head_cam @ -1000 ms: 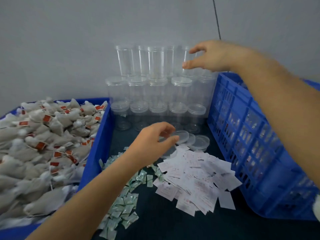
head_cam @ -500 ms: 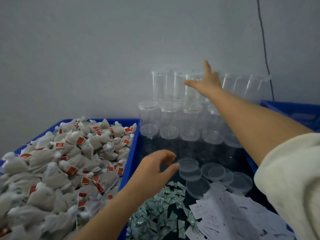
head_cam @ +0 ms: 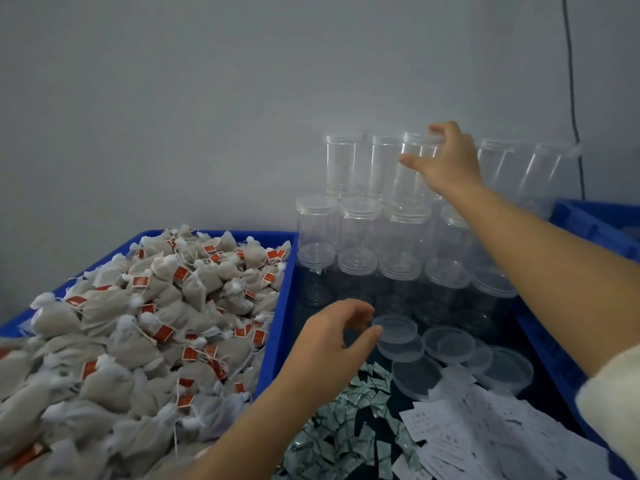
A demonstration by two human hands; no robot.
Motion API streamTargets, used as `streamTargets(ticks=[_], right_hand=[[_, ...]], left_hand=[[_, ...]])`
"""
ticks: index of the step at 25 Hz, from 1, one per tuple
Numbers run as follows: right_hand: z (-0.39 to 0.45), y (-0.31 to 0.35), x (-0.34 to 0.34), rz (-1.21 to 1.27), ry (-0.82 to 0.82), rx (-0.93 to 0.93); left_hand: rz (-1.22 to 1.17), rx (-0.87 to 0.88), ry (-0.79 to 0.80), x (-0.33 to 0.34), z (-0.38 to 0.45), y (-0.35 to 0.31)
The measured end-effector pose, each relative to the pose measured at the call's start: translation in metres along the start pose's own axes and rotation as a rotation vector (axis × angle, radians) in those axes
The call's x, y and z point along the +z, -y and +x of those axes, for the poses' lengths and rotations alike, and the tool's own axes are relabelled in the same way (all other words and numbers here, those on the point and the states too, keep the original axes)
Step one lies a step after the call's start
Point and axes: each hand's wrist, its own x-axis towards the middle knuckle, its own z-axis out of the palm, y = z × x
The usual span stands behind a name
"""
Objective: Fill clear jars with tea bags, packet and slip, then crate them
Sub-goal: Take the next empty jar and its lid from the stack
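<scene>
Left hand (head_cam: 334, 336) curled, thumb tip touching the rim of a loose clear lid (head_cam: 396, 329) (real pinch uncertain through clear plastic), beside the tea bags (head_cam: 138, 327); right hand (head_cam: 446, 161) wraps a top-row clear jar (head_cam: 414, 168), fingers over its rim.

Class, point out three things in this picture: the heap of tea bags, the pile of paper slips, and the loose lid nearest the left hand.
Tea bags (head_cam: 138, 323), head view, middle of the heap.
Paper slips (head_cam: 485, 431), head view, centre of the pile.
Loose lid (head_cam: 396, 329), head view, its flat top.
</scene>
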Motion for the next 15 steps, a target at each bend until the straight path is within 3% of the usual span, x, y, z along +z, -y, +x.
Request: streamTargets(ticks=[4,7,13,15], right_hand=[[-0.073,0.02,-0.035,0.241,0.074,-0.017],[-0.159,0.021,-0.047,0.383,0.225,0.106],[-0.286,0.004,-0.053,1.074,0.523,0.779],[-0.307,-0.003,-0.058,1.16,0.589,0.932]], left_hand=[[0.086,0.056,-0.139,0.0,-0.001,-0.01],[0.231,0.195,-0.241,-0.002,-0.008,-0.024],[0.933,0.534,-0.223,0.008,-0.062,-0.044],[1.076,0.647,-0.196,0.015,-0.078,-0.041]])
